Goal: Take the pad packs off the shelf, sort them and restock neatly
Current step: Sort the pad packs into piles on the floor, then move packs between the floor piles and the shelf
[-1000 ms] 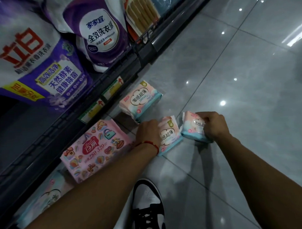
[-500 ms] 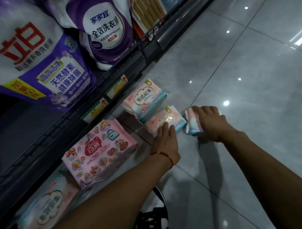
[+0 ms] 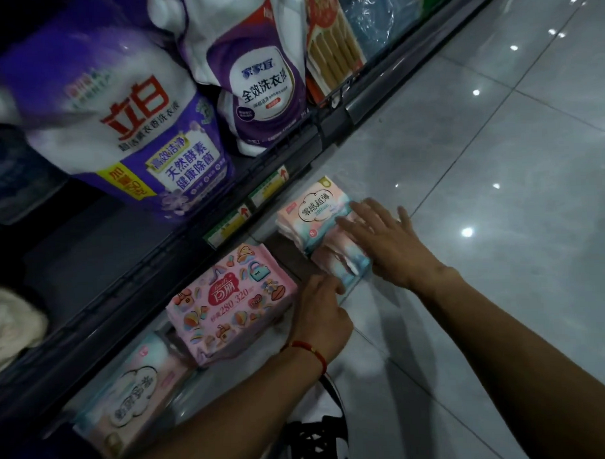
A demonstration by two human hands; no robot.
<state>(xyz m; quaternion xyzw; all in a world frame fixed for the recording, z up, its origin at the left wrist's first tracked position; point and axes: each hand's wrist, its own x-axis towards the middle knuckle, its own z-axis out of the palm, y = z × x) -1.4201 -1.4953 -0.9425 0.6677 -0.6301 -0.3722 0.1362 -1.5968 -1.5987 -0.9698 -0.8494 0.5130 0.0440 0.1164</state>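
Pad packs lie on the grey tiled floor by the dark shelf base. A pink-and-teal pack [image 3: 314,208] lies farthest away. Two smaller pink-and-teal packs [image 3: 343,262] are pushed up against it. My right hand [image 3: 387,240] rests flat on them with fingers spread and straight. My left hand [image 3: 321,311], with a red string on its wrist, touches the near end of those small packs with its fingertips. A larger pink pack [image 3: 231,300] with cartoon prints lies to the left of that hand. Another pink-and-teal pack [image 3: 135,400] lies nearest, at lower left.
The dark shelf [image 3: 178,240] runs diagonally, carrying purple-and-white detergent bags [image 3: 143,132] and price tags [image 3: 269,189] on its rail. A black-and-white shoe [image 3: 315,435] stands below my left arm. Glossy floor tiles [image 3: 501,256] spread to the right.
Both hands have pushed the two small packs toward the far pack. My right hand went from gripping one pack to lying flat over them. The view shifted closer.
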